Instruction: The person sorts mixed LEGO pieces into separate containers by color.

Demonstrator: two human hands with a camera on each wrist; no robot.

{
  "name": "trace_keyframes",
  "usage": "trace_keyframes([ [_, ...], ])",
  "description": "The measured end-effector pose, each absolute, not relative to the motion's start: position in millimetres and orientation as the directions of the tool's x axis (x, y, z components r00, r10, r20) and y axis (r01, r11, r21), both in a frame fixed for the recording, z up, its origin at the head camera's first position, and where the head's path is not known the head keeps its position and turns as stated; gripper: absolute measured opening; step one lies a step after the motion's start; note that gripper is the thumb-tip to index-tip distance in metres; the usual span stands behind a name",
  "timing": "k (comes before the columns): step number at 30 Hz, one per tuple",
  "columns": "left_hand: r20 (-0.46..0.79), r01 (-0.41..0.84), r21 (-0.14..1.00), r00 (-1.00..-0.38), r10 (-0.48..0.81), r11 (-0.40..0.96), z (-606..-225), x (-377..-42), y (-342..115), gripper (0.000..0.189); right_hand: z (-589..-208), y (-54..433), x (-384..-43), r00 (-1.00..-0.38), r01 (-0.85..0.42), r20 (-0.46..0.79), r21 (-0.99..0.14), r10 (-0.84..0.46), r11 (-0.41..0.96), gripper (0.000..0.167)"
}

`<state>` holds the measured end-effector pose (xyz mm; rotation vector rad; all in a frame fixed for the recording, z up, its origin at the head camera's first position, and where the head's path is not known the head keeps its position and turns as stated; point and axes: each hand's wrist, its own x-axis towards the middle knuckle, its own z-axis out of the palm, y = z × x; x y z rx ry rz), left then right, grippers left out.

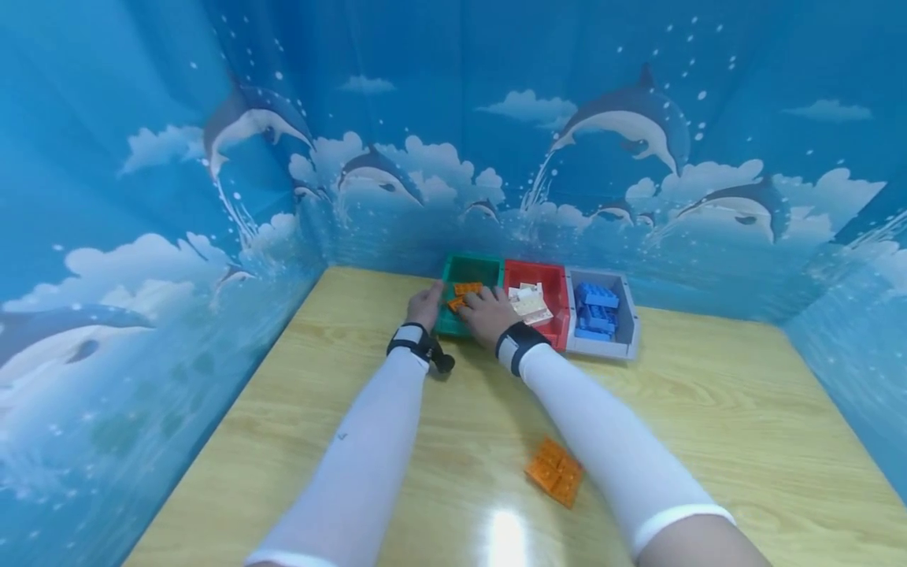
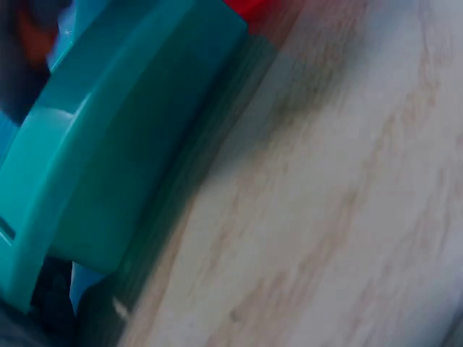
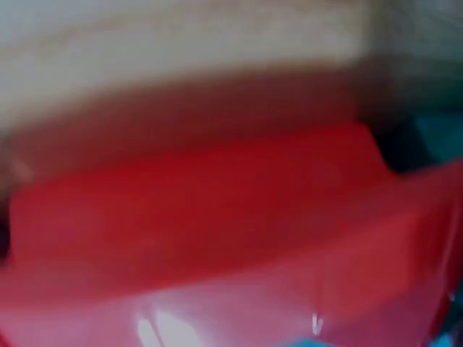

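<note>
At the left wall of the green bin (image 1: 446, 324) is my left hand (image 1: 423, 305), its fingertips beside the rim and partly hidden. My right hand (image 1: 489, 317) reaches over the bin's right side from the front, fingers pointing in. Two orange building bricks (image 1: 468, 288) show inside the green bin; the nearer one lies right at my right fingertips. In the left wrist view the green bin's outer wall (image 2: 123, 166) is close and blurred. The right wrist view is filled by the red bin's wall (image 3: 202, 210).
Right of the green bin, the red bin (image 1: 560, 315) holds cream-white bricks (image 1: 530, 303). Beside it a grey bin (image 1: 627, 335) contains blue bricks (image 1: 595, 311). Several orange bricks (image 1: 556, 472) lie together on the wooden table (image 1: 468, 441), near my right forearm. A dolphin-print curtain (image 1: 453, 118) hangs behind.
</note>
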<state>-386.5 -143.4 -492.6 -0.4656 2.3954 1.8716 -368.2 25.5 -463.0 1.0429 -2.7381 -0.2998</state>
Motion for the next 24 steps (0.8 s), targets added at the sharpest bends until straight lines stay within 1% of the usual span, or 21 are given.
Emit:
trace_keyframes([
  [3, -0.248, -0.286, 0.933, -0.951, -0.186, 0.219, -491.6, -385.2, -141.5, 0.067, -470.9, 26.7, -371.2, -0.763, -0.602, 0.082, 0.271, -0.641, 0.751, 0.051],
  [6, -0.241, -0.281, 0.930, -0.953, -0.181, 0.238, -492.2, -387.0, -141.4, 0.068, -472.3, 30.7, -371.7, -0.769, -0.598, 0.089, 0.247, -0.633, 0.762, 0.051],
  [9, -0.234, -0.276, 0.927, -0.955, -0.182, 0.252, -494.4, -390.1, -142.8, 0.069, -470.4, 36.9, -368.5, -0.751, -0.623, 0.136, 0.178, -0.646, 0.762, 0.051],
  [12, -0.237, -0.275, 0.928, -0.956, -0.171, 0.252, -496.5, -392.3, -144.7, 0.071, -465.0, 47.5, -355.4, -0.715, -0.672, 0.165, 0.103, -0.679, 0.733, 0.054],
  [15, -0.235, -0.264, 0.935, -0.961, -0.144, 0.237, -497.3, -392.3, -146.2, 0.070, -460.3, 63.3, -329.1, -0.662, -0.737, 0.165, 0.031, -0.731, 0.675, 0.053],
  [18, -0.242, -0.265, 0.937, -0.962, -0.123, 0.229, -497.2, -391.0, -147.4, 0.070, -458.8, 82.7, -293.7, -0.633, -0.773, 0.127, -0.059, -0.763, 0.632, 0.047],
  [19, -0.244, -0.266, 0.936, -0.962, -0.122, 0.230, -497.3, -390.8, -147.7, 0.070, -458.2, 89.4, -280.8, -0.631, -0.776, 0.098, -0.088, -0.770, 0.625, 0.045],
  [21, -0.249, -0.272, 0.933, -0.960, -0.125, 0.237, -497.5, -390.8, -148.0, 0.070, -457.6, 102.8, -256.0, -0.640, -0.761, 0.012, -0.149, -0.768, 0.631, 0.047],
  [24, -0.248, -0.274, 0.930, -0.960, -0.132, 0.244, -498.6, -391.7, -147.8, 0.071, -456.1, 122.1, -223.8, -0.650, -0.722, -0.143, -0.190, -0.746, 0.665, 0.059],
])
